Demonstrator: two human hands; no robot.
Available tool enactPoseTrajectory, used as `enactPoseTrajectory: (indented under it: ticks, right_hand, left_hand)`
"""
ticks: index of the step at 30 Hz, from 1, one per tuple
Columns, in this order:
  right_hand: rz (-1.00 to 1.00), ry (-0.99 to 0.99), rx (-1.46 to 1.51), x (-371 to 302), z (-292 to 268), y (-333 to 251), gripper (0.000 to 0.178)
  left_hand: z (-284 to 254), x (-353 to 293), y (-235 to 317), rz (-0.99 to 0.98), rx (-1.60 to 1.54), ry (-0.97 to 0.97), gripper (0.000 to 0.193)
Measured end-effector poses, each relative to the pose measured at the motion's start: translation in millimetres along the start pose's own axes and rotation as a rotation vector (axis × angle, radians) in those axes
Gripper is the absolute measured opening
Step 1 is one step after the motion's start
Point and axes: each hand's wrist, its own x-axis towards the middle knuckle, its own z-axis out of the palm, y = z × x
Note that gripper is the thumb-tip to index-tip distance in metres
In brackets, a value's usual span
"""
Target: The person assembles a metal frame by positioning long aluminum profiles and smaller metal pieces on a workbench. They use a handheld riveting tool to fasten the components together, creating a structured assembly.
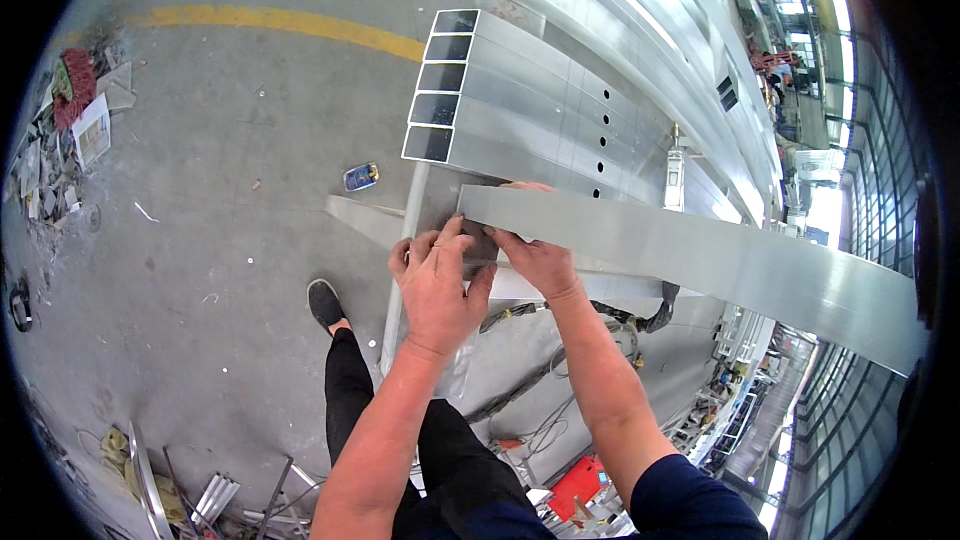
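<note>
A long silver aluminium profile runs from the middle of the view out to the right. My right hand grips its near end from below, fingers wrapped over the edge. Just left of it, my left hand presses on the same end, thumb up at the corner and fingers curled over a dark piece. Behind the hands lies a stack of several hollow rectangular aluminium tubes with open ends facing left.
Below are my dark trousers and black shoe on grey concrete floor with a yellow line. A small blue can lies on the floor. Scrap piles sit at left. Cables and a red object lie beneath the bench.
</note>
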Motion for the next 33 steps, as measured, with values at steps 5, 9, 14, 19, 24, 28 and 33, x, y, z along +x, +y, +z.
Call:
enactPoseTrajectory:
  ticks: [5, 9, 14, 19, 24, 28, 33]
  right_hand:
    - [0.031, -0.009, 0.055, -2.0, -3.2, 1.1, 0.031]
    - [-0.002, -0.038, -0.016, 3.4, -4.5, -1.2, 0.031]
    - [0.019, -0.075, -0.106, 0.3, -4.2, 5.4, 0.031]
    - [0.020, -0.055, -0.081, 1.3, -4.1, 4.3, 0.029]
    - [0.020, -0.080, -0.091, 4.1, -6.2, 2.5, 0.029]
    - [0.044, -0.093, -0.113, 4.4, -6.6, 0.1, 0.031]
    - [0.024, -0.084, -0.082, 3.7, -5.4, 2.9, 0.034]
  left_hand:
    - [0.5, -1.0, 1.2, 0.010, 0.018, -0.007, 0.044]
    - [4.4, -1.9, -1.5, 0.015, 0.015, 0.019, 0.045]
    - [6.0, -1.3, 0.5, -0.001, 0.012, 0.018, 0.044]
    - [7.3, -1.7, 0.4, -0.001, 0.025, 0.021, 0.045]
    - [4.4, 0.6, 2.6, -0.003, 0.019, 0.009, 0.047]
    - [5.7, 0.7, 2.9, -0.003, 0.022, 0.006, 0.047]
    - [6.9, -0.1, 1.7, 0.003, 0.035, 0.010, 0.047]
